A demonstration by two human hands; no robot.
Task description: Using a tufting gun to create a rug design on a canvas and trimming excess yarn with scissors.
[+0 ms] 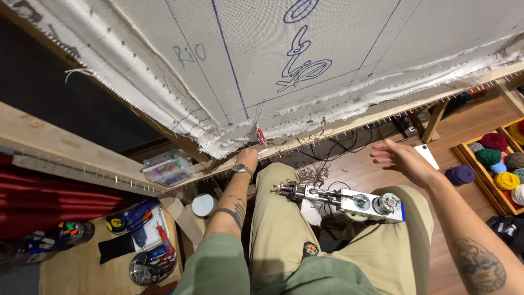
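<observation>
My left hand (247,159) reaches up to the lower edge of a white cloth (262,49) stretched on a wooden frame (376,117), fingers closed on a small red-and-white object (261,136) at the frayed hem. My right hand (398,158) hovers open in the air, palm down, holding nothing. A silver tufting gun (344,201) rests across my lap on khaki trousers. Blue drawn lines and loops cover the cloth.
A wooden crate of coloured yarn balls (499,164) stands on the floor at right, with a purple ball (461,175) beside it. At left a small table holds a blue glue gun (136,218), a metal bowl (150,267) and a clear plastic box (166,168). Cables lie under the frame.
</observation>
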